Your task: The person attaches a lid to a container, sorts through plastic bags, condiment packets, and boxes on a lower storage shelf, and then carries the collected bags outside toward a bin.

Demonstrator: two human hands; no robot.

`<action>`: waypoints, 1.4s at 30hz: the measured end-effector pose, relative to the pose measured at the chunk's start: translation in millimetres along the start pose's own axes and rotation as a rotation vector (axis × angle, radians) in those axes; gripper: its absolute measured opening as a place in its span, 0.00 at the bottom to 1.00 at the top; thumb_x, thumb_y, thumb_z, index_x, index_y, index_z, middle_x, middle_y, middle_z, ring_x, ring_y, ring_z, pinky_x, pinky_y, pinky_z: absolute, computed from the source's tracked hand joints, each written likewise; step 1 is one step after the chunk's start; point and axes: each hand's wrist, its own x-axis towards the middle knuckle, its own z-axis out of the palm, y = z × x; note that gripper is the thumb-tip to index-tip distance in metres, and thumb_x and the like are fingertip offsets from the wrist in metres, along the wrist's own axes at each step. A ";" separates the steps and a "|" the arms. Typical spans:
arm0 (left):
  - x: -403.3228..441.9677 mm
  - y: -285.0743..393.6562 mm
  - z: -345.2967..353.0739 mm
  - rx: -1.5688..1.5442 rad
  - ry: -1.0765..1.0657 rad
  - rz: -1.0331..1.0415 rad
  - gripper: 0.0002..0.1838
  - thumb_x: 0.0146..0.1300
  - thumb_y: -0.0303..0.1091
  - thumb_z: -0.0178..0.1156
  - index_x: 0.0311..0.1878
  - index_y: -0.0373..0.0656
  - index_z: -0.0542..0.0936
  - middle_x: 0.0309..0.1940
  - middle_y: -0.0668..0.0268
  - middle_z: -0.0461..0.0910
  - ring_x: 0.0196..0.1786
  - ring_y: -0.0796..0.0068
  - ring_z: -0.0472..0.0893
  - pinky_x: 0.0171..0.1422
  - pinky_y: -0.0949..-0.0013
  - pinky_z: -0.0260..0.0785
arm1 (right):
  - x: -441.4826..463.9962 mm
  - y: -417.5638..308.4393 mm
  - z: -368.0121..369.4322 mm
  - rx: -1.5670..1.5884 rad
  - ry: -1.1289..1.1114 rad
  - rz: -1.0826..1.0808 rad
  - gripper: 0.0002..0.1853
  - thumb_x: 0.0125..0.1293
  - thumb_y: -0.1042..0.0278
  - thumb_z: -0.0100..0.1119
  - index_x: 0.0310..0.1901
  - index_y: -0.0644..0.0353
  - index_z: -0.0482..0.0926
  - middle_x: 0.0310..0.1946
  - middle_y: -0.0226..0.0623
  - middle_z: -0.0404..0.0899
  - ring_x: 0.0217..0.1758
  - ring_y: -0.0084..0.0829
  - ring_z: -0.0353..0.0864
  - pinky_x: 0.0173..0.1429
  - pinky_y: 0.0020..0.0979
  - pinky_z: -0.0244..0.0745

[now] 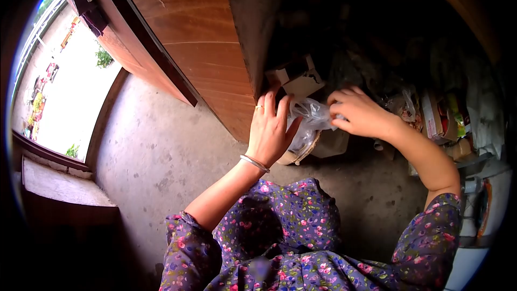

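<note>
A clear plastic bag point(308, 116) lies bunched in and over a round, light-rimmed basket point(295, 157) near the centre. My left hand point(269, 124), with a ring and a bangle, is at the left side of the bag, its fingers spread and pointing away from me. At the bag's right side is my right hand point(355, 110), its fingers curled against the plastic. What those fingertips grip is too small to make out. Just beyond the hands sits an open cardboard box point(304, 78).
A brown wooden panel point(194, 37) stands to the left of my hands. Packets and boxes point(439, 116) are piled at the right, partly in shadow. Beneath lies a grey concrete floor point(167, 145). A bright doorway is at the far left.
</note>
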 end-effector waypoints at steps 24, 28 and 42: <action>58.1 5.0 10.3 0.269 -0.030 -0.223 0.36 0.52 0.28 0.61 0.66 0.33 0.62 0.47 0.46 0.75 0.42 0.49 0.78 0.40 0.56 0.74 | 46.7 5.1 22.4 0.349 0.199 0.453 0.22 0.56 0.68 0.63 0.51 0.69 0.73 0.41 0.52 0.82 0.44 0.48 0.82 0.50 0.41 0.76; 49.0 3.9 5.0 0.316 0.148 -0.160 0.23 0.54 0.28 0.59 0.55 0.36 0.72 0.40 0.50 0.76 0.37 0.54 0.79 0.34 0.61 0.75 | 65.4 -0.9 24.9 0.600 0.342 0.298 0.30 0.56 0.71 0.61 0.61 0.67 0.66 0.48 0.56 0.79 0.52 0.48 0.79 0.58 0.39 0.72; 44.1 -6.9 8.7 0.459 -0.104 -0.188 0.04 0.55 0.28 0.59 0.30 0.39 0.82 0.40 0.53 0.76 0.37 0.59 0.79 0.34 0.63 0.77 | 18.6 7.7 41.8 0.218 0.176 0.094 0.43 0.50 0.83 0.57 0.69 0.53 0.51 0.53 0.45 0.74 0.56 0.49 0.73 0.59 0.44 0.71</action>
